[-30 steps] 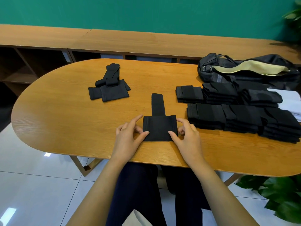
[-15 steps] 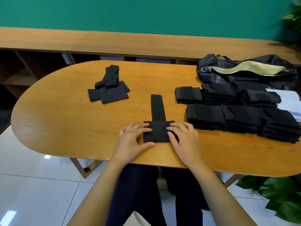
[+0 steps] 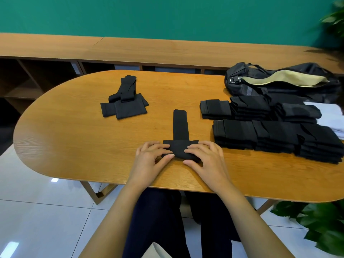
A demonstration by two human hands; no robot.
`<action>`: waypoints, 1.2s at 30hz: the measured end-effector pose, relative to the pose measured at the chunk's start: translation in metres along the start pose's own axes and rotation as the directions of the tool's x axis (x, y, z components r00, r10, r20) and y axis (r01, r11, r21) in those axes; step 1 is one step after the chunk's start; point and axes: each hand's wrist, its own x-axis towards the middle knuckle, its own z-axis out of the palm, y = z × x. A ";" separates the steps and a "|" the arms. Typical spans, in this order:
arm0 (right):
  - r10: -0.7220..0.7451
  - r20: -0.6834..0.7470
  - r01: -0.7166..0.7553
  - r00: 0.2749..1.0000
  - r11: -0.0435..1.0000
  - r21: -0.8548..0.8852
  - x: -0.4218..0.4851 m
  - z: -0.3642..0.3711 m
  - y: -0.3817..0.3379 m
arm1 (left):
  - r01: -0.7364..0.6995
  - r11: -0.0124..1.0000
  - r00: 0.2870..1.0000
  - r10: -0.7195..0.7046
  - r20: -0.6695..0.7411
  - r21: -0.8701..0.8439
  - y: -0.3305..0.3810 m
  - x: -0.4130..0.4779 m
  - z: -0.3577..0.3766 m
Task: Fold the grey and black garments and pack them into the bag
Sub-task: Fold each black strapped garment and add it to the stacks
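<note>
A black garment (image 3: 180, 127) lies in a T shape near the table's front edge, its narrow strip pointing away from me. The wide near part is rolled up into a thick band. My left hand (image 3: 150, 157) grips the band's left end, and my right hand (image 3: 204, 157) grips its right end, fingers curled over the roll. At the far right, a black bag (image 3: 279, 81) sits unzipped and shows a beige lining. Rows of folded black garments (image 3: 270, 135) are stacked in front of the bag. A small pile of loose black garments (image 3: 124, 103) lies at the back left.
The oval wooden table (image 3: 74, 136) stands before a low wooden shelf unit (image 3: 130, 51) and a green wall. White fabric (image 3: 333, 116) shows at the right edge. Green plants (image 3: 316, 220) stand at the lower right and upper right.
The wide near part of the garment, flat a second ago, has been rolled away from me into a narrow band. Both hands moved onto it and forward.
</note>
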 end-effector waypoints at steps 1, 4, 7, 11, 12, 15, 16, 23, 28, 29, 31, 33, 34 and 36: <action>0.001 -0.006 -0.001 1.000 1.000 0.006 0.000 0.000 0.000 | 0.003 1.000 1.000 -0.003 0.002 -0.005 0.000 0.000 0.000; -0.004 -0.015 0.004 1.000 0.999 0.035 0.000 -0.001 0.000 | 0.007 1.000 1.000 -0.006 0.019 -0.011 0.002 0.001 -0.002; -0.014 -0.037 0.016 0.999 0.998 0.066 0.000 -0.002 -0.001 | 0.005 1.000 0.999 -0.005 0.036 0.010 0.003 0.001 -0.002; -0.049 -0.089 0.059 0.995 0.992 0.114 -0.002 -0.004 -0.002 | -0.023 0.999 0.999 0.023 0.023 0.022 0.000 0.002 -0.001; -0.060 -0.106 0.074 0.993 0.989 0.132 -0.002 -0.004 -0.002 | -0.031 0.999 0.999 0.030 0.020 0.015 0.000 0.002 -0.001; -0.043 -0.117 0.066 0.992 0.976 0.207 -0.003 -0.005 -0.003 | -0.043 0.999 0.999 0.043 0.006 -0.008 0.000 0.001 -0.001; -0.026 -0.112 0.051 0.993 0.973 0.227 -0.003 -0.005 -0.002 | -0.045 0.999 0.999 0.045 0.001 -0.015 0.000 0.001 -0.001; 0.030 -0.046 -0.020 0.998 0.978 0.207 0.001 -0.004 0.003 | -0.020 0.996 1.000 0.018 -0.017 -0.084 0.000 0.002 -0.002; 0.122 -0.049 -0.108 0.991 0.968 0.228 -0.001 -0.002 0.002 | 0.031 0.992 1.000 -0.030 0.009 -0.126 0.007 0.002 -0.005; 0.157 -0.035 -0.145 0.987 0.962 0.232 -0.001 -0.002 0.002 | 0.055 0.987 0.998 -0.053 0.015 -0.153 0.008 0.002 -0.005; 0.194 -0.002 -0.187 0.981 0.951 0.247 -0.001 -0.002 0.002 | 0.105 0.976 0.994 -0.103 0.019 -0.192 0.008 0.000 -0.005; 0.211 0.018 -0.207 0.977 0.939 0.273 -0.001 -0.002 0.002 | 0.134 0.973 0.991 -0.134 0.013 -0.188 0.005 0.000 -0.004; 0.217 0.020 -0.214 0.976 0.937 0.276 -0.001 -0.002 0.003 | 0.147 0.972 0.989 -0.148 0.011 -0.181 0.005 0.000 -0.003; 0.236 0.016 -0.233 0.971 0.938 0.259 -0.001 -0.002 0.003 | 0.156 0.971 0.987 -0.158 0.006 -0.182 0.002 0.000 -0.002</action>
